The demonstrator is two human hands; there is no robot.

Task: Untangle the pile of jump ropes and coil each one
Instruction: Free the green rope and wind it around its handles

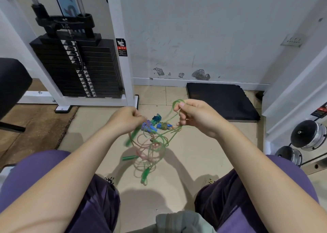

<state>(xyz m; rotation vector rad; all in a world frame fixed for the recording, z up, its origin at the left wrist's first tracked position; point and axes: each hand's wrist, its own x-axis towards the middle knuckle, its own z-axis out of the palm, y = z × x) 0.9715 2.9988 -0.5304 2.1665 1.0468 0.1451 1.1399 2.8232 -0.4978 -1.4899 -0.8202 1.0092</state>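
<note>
A tangle of thin jump ropes [150, 149] hangs between my knees above the tiled floor, green cord mixed with pink cord. My right hand [196, 117] pinches a loop of green cord [177, 102] at the top. My left hand [126, 117] is closed on cord at the tangle's left side, above a blurred green handle [131, 137]. Two more green handles [130, 157] [145, 175] dangle lower. On the floor behind lie three small coiled ropes with blue handles [164, 126] [148, 126] [156, 117].
A white weight machine with a black weight stack [79, 68] stands at the left. A black mat [221, 102] lies by the wall at the right. Dumbbells [307, 135] sit on a rack at far right. A black seat pad [12, 84] is at far left.
</note>
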